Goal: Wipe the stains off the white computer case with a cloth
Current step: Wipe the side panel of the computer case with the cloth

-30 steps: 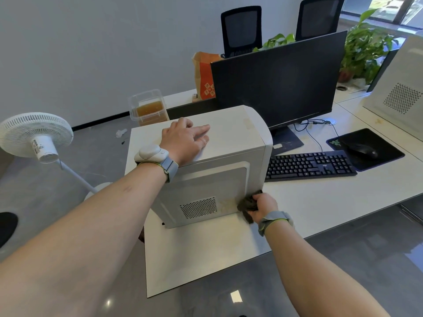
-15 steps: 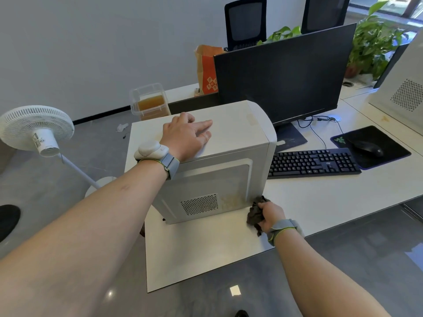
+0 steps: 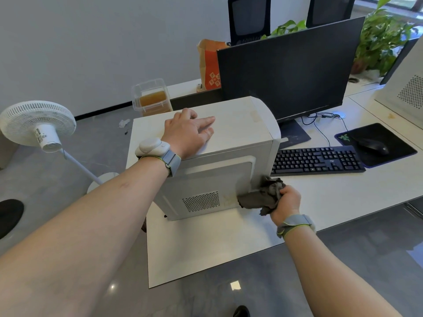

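White boxy metal computer case (image 3: 229, 143) mid-frame on white table (image 3: 206, 248); L hand (image 3: 186, 131) flat on top, fingers straight. R hand (image 3: 286, 202) clutching crumpled dark grey cloth (image 3: 258, 197) against lower-right side panel w/ yellowish stain.

A single head-worn wide view looks forward and down, close over the desk (image 3: 206, 248); its edges bow, so the upper right seems far.

Both forearms are showing bare, with no sleeves in view. The left hand (image 3: 186, 133) is wearing a grey fabric wrist strap (image 3: 170, 161) edged in yellow-green, carrying a rounded white plastic module (image 3: 151, 146). The right hand (image 3: 287, 203) is wearing a matching grey wristband (image 3: 295, 224) with yellow-green trim.
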### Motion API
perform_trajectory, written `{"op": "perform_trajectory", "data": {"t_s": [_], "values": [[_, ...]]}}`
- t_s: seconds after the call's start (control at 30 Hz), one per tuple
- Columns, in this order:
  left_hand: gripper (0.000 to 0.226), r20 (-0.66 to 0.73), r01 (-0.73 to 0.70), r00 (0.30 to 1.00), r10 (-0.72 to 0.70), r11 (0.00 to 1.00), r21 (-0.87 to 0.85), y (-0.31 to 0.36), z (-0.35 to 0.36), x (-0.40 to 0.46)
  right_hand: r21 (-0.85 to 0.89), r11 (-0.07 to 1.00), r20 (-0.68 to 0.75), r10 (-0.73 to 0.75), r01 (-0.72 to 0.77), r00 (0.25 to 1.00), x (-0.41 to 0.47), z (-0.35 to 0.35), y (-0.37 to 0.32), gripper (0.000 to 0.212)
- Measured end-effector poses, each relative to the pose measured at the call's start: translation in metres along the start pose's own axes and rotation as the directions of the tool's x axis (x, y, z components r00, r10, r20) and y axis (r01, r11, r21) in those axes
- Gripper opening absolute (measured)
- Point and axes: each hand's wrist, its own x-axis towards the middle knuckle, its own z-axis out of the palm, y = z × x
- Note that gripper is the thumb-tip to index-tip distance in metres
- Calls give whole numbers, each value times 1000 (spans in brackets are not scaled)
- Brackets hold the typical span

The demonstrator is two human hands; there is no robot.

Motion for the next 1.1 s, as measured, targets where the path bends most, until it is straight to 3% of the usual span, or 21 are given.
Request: {"op": "perform_trajectory", "data": {"t_s": [0.1, 0.17, 0.27, 0.33, 0.47, 0.6, 0.73, 0.83, 0.97, 1.1], "values": [[45, -3, -4, 1000, 4, 1000, -2, 1, 0, -1, -67, 994, -90, 82, -89, 993, 14, -23, 13, 16], [45, 0, -1, 1000, 1, 1000, -1, 0, 0, 0, -149, 976, -74, 150, -159, 986, 14, -28, 21, 22], [45, -3, -2, 1000, 2, 1000, -11, 1, 0, 0, -315, 946, -23, 76, -79, 997, 19, -29, 32, 17], [45, -7, -1, 1000, 1, 1000, -10, 1, 0, 0, -469, 882, -37, 17, -32, 999, 23, -29, 43, 19], [44, -11, 7, 1000, -8, 1000, -9, 1, 1, 0, -691, 720, -33, 54, -62, 998, 51, -26, 74, 40], [44, -20, 5, 1000, -5, 1000, -11, 3, -1, 1, -590, 796, -118, 80, -135, 990, 142, -30, 136, 48], [44, -17, 9, 1000, -9, 1000, -10, 2, 1, -1, -473, 864, -93, 147, -173, 985, 48, 19, 120, 39], [45, -12, 7, 1000, -7, 1000, -8, 2, 1, 0, -354, 910, -64, 206, -216, 976, 28, 26, 123, 14], [44, -17, 12, 1000, -12, 1000, -8, 2, 1, 0, -356, 910, 11, 230, -211, 973, 25, 34, 143, 44], [43, -24, 16, 1000, -17, 1000, -25, 3, 0, -1, -380, 890, 67, 299, -253, 952, 15, 50, 169, 31]]}}
